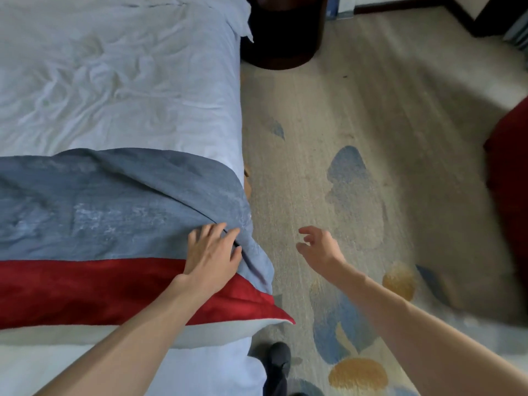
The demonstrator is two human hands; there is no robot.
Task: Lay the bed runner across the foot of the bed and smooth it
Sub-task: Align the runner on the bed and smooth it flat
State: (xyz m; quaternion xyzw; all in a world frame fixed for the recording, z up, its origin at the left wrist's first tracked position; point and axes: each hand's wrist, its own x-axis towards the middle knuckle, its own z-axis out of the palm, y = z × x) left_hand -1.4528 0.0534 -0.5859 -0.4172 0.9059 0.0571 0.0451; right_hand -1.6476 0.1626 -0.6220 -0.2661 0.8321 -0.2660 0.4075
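Observation:
The bed runner (114, 212), grey-blue with a red band along its near side, lies across the white-sheeted bed (114, 81). Its end hangs over the bed's right edge in folds, and the grey part is wrinkled. My left hand (213, 252) rests flat on the runner near that right edge, fingers spread beside a fold and holding nothing. My right hand (318, 247) hovers over the floor to the right of the bed, fingers loosely curled and apart, empty.
A patterned beige carpet (357, 167) with blue and orange shapes covers the floor to the right. A dark round piece of furniture (283, 30) stands by the bed's far corner. Something red (508, 181) sits at the right edge. My dark shoe (278, 358) is by the bed.

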